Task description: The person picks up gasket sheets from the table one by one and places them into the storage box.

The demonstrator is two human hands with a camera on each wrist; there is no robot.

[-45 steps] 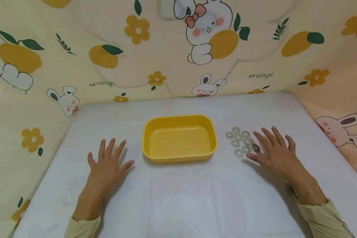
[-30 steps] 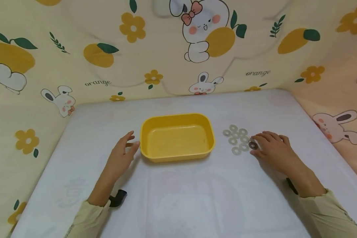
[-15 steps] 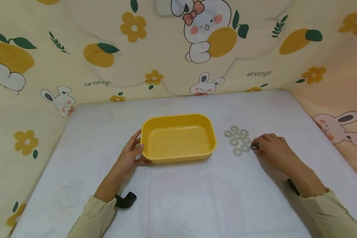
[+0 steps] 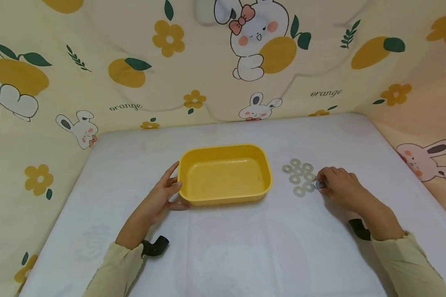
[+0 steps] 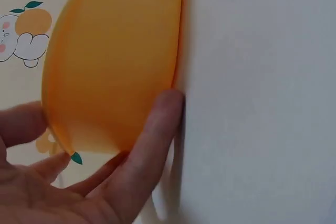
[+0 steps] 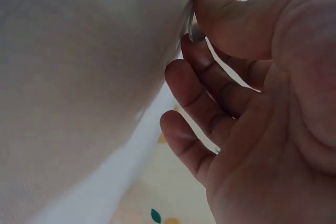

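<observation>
A yellow plastic tray stands on the white table, left of several flat pale rings that look like washers. My left hand holds the tray's left end. In the left wrist view its thumb lies along the tray wall, with fingers around the end and at the rim. At the right edge of the pale rings, my right hand pinches a shiny metal washer between thumb and fingertips. The right wrist view shows the washer edge-on by the thumb tip, partly hidden.
A cream cloth printed with rabbits and oranges hangs behind and beside the table. Black wrist mounts show beneath both forearms. The tray holds nothing visible.
My left hand has come in from the left, off the table, to the tray's end. The right hand's spread fingers have closed on the dark washer, which now looks tilted and shiny.
</observation>
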